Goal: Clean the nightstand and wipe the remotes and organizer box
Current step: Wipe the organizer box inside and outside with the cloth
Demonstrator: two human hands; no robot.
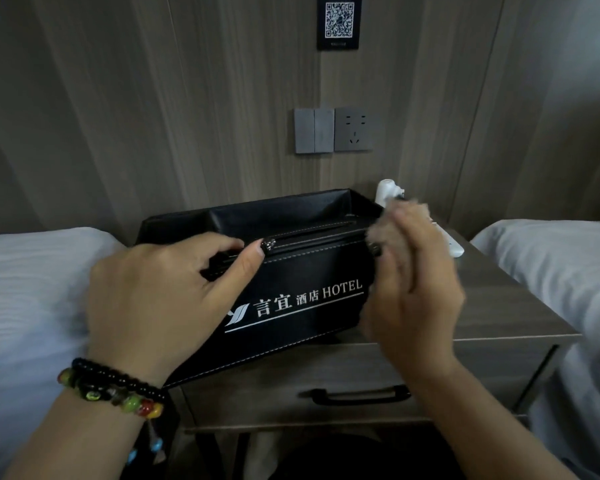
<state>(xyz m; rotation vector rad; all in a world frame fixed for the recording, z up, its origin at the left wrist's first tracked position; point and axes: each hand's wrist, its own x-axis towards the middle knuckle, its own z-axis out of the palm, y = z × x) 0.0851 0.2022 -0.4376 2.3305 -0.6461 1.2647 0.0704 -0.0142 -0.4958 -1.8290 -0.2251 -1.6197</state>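
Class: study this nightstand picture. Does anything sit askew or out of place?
Yes. The black organizer box is tilted, hanging past the nightstand front edge on its left side, gripped by the left hand. A white remote lies loose behind the blurred right hand.

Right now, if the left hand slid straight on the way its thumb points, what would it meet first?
Probably the right hand at the far end of the organizer box; the left hand grips its front rim. Depth is unclear.

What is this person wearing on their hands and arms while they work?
Both forearms are bare, with no sleeves or gloves in view. The left hand has two bracelets at its wrist: a string of small black beads and a string of larger multicoloured beads with a dangling tassel. The right hand wears nothing visible.
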